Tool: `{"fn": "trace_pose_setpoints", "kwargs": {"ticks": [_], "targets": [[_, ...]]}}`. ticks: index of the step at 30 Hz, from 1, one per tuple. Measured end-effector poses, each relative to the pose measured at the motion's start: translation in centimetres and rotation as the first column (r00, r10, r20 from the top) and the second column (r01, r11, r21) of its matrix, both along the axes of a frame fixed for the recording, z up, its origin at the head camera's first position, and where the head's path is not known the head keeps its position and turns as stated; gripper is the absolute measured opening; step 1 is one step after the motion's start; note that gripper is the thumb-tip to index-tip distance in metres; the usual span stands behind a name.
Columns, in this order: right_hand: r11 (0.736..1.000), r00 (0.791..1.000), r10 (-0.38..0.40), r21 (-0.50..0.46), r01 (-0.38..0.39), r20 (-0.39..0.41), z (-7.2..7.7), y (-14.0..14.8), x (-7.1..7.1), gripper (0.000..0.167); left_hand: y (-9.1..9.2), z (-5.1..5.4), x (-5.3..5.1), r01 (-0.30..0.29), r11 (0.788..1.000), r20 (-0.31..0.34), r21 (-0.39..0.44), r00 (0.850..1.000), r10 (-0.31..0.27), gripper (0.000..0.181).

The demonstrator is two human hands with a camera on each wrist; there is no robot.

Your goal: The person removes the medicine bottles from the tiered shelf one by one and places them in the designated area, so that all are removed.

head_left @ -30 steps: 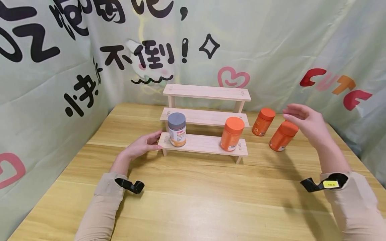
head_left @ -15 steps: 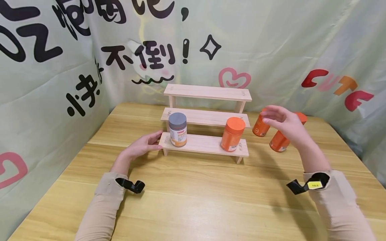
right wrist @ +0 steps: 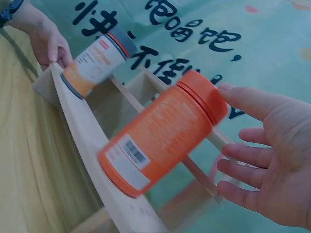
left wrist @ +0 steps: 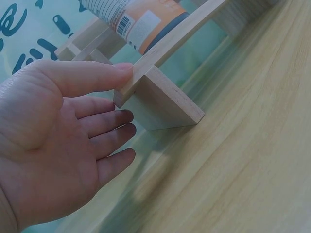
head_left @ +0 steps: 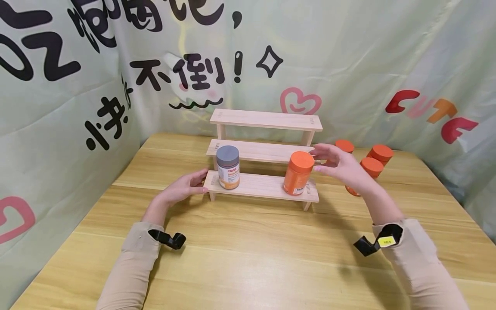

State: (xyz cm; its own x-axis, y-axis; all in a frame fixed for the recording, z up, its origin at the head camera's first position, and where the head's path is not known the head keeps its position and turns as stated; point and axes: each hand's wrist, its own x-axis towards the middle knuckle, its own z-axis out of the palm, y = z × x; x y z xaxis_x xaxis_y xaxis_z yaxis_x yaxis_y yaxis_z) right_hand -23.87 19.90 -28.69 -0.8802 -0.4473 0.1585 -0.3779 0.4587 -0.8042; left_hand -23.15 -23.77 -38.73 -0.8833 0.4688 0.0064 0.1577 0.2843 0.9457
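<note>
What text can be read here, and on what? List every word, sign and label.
"CUTE": fabric backdrop, right
"不倒!": backdrop, centre
"小快": backdrop, left
"喝饱,": backdrop, right wrist view
Other backdrop characters: cropped or folded
Too small or blurred: print on grey-lidded bottle, nearest orange bottle and yellow sticker

The orange bottle (head_left: 298,174) matches its orange lid (head_left: 302,160) and carries a white patch (right wrist: 124,170) with a black-striped barcode (right wrist: 135,152). The grey-lidded bottle (head_left: 228,168) is white with a red block above an orange base. The rack (head_left: 267,119) is pale pinkish wood; the worktop (head_left: 240,245), honey-yellow with streaked grain. Pale green cloth (head_left: 341,43) bears black lettering (head_left: 200,80), a pink heart outline (head_left: 285,95) and red, pink and orange letters (head_left: 442,107). Sleeves (head_left: 128,267) are plain beige.
</note>
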Motion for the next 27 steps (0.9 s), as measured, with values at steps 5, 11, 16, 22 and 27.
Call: {"fn": "trace_pose_setpoints", "kwargs": {"ticks": [5, 11, 16, 22, 27], "targets": [[0.998, 0.997, 0.061, -0.018, -0.060, 0.036, -0.2, -1.0, 0.2, 0.066, 0.0, 0.0, -0.1, 0.003, 1.000, 0.000, 0.002, 1.000, -0.003, 0.075], [0.997, 0.996, 0.078, -0.021, -0.077, 0.050, -0.4, -1.9, 0.1, 0.069, 0.0, 0.0, 0.0, -0.004, 1.000, 0.004, -0.005, 1.000, 0.004, 0.075], [0.999, 0.998, 0.050, -0.013, -0.050, 0.029, -0.6, -2.5, 0.1, 0.063, 0.0, 0.1, 0.0, -0.004, 1.000, 0.004, -0.006, 1.000, 0.004, 0.075], [1.000, 1.000, 0.029, 0.007, -0.029, 0.006, -0.6, -2.4, 0.3, 0.057, 0.0, 0.0, 0.0, 0.000, 1.000, 0.005, -0.002, 1.000, 0.000, 0.074], [1.000, 1.000, 0.026, 0.003, -0.026, -0.010, -0.6, -1.5, 0.7, 0.054, 0.0, 0.0, 0.0, 0.000, 1.000, 0.007, -0.006, 1.000, 0.000, 0.075]]}}
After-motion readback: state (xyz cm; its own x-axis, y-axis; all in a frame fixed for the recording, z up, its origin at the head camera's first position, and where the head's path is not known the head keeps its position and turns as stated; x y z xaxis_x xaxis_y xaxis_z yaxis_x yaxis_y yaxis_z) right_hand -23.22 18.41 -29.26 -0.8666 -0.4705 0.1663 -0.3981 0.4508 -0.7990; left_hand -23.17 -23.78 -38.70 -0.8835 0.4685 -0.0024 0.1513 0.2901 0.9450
